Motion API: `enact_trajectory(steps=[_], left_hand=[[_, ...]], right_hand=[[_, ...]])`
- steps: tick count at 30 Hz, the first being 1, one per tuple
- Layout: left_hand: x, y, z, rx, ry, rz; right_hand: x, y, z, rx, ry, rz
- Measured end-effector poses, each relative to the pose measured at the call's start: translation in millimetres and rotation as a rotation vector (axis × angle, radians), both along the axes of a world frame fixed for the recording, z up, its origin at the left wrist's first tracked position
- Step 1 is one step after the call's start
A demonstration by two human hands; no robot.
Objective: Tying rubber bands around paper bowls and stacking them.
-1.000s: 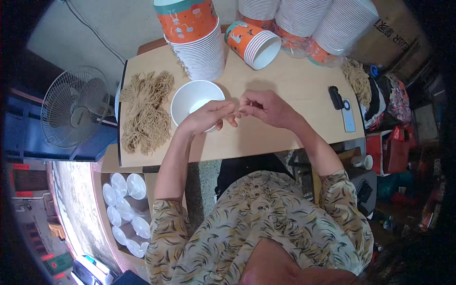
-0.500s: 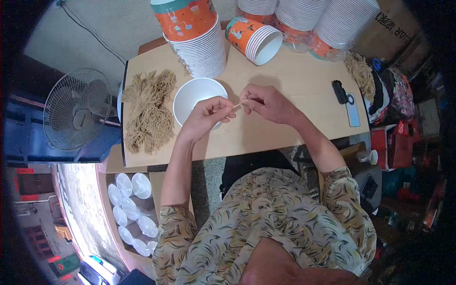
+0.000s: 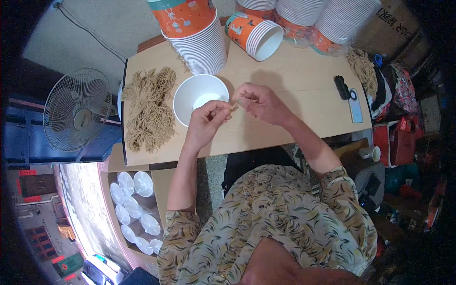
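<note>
My left hand [image 3: 208,117] and my right hand [image 3: 257,100] meet over the wooden table [image 3: 304,114], pinching a short piece of tan string [image 3: 232,107] between their fingertips. Just left of them stands an empty white paper bowl [image 3: 198,96], its rim touching my left hand. A pile of tan string bundles [image 3: 149,109] lies at the table's left end.
Stacks of orange and white paper bowls [image 3: 199,33] stand along the far edge, one stack [image 3: 256,34] lying on its side. A phone and a black object [image 3: 349,97] lie at right. A fan [image 3: 78,111] stands left; clear lids [image 3: 135,209] fill a box below.
My hands have drawn slightly apart and shifted a little toward the bowl's right rim, the string stretched between them. The bowl and string pile have not moved.
</note>
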State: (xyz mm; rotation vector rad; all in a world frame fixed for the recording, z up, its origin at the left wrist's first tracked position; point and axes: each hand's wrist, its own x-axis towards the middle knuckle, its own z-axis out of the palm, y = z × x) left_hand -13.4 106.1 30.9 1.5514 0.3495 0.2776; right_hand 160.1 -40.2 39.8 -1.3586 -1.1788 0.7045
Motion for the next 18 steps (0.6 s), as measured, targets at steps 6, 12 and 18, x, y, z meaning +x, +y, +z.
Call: enact_trajectory(steps=[6, 12, 18], left_hand=[[-2.0, -5.9, -0.5, 0.058, 0.003, 0.053], [-2.8, -12.5, -12.0, 0.224, -0.103, 0.137], [-0.7, -26.8, -2.7, 0.044, -0.182, 0.23]], right_hand=[[-5.2, 0.2, 8.0, -0.085, 0.141, -0.06], [-11.3, 4.3, -2.4, -0.22, 0.705, -0.011], [-22.4, 7.2, -7.6, -0.245, 0.778, -0.04]])
